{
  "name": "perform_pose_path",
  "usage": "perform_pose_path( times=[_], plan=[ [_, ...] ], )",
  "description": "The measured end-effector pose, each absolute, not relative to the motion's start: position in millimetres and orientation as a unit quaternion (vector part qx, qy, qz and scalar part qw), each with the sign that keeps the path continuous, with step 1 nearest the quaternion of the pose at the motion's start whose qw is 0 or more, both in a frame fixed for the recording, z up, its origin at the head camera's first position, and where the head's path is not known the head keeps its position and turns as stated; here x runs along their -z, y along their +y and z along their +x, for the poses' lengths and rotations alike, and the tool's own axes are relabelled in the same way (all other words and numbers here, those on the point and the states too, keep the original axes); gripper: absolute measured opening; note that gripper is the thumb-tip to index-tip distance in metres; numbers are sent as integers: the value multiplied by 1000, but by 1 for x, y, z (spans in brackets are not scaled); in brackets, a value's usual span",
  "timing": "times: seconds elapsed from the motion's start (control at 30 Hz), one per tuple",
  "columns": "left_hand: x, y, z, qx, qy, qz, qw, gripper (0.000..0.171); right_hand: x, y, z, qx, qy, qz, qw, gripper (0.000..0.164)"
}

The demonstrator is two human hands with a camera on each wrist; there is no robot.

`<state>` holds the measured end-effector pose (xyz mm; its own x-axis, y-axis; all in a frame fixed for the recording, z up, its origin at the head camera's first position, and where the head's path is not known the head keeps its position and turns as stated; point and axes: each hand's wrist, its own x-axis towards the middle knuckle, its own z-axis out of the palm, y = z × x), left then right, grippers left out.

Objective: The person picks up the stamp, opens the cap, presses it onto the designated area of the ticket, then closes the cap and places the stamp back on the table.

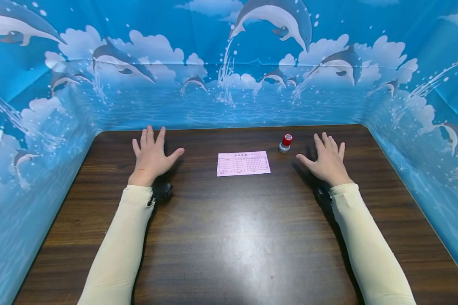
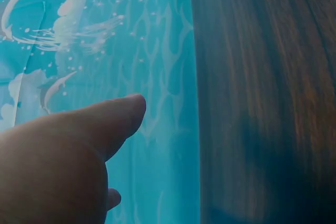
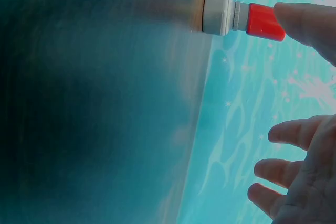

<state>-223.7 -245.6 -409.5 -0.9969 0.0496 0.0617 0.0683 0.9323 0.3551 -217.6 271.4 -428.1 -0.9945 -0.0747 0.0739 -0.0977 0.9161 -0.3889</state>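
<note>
A pink printed form point(image 1: 243, 164) with a ruled grid lies flat on the dark wooden table point(image 1: 213, 237). To its right and a little farther back stands a small stamp point(image 1: 285, 144) with a red top and a silver base, upright. My left hand point(image 1: 150, 159), fingers spread, is left of the form and apart from it. On the other side, my right hand point(image 1: 327, 163) has its fingers extended, just right of the stamp. In the right wrist view the thumb overlaps the red top of the stamp point(image 3: 216, 13), but the head view shows a gap. Both hands hold nothing.
A blue curtain point(image 1: 229, 114) printed with dolphins and clouds surrounds the table's back and sides. A dark wrist device point(image 1: 162, 192) sits by the left cuff, another point(image 1: 322, 194) by the right. Pale sleeves cover both forearms.
</note>
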Motion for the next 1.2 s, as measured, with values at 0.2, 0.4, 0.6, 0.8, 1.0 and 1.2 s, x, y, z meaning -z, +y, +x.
perform_pose_path(
  times=[0.2, 0.4, 0.6, 0.8, 1.0, 1.2],
  plan=[
    [409, -246, -225, 189, -981, -35, 20, 101, 428, 271, -217, -209, -977, 45, 26, 101],
    [409, -243, -224, 190, -981, -46, 8, 100, 428, 270, -217, -220, -974, 49, 23, 98],
    [408, -240, -224, 193, -979, -63, 6, 98, 425, 267, -216, -232, -971, 56, 14, 94],
    [408, -235, -225, 194, -978, -74, 1, 97, 425, 265, -218, -241, -969, 54, -10, 93],
    [407, -223, -224, 199, -976, -87, -3, 94, 422, 262, -217, -239, -969, 48, -36, 87],
    [407, -200, -219, 184, -977, -108, -7, 88, 411, 247, -212, -232, -970, 59, -37, 53]
  ],
)
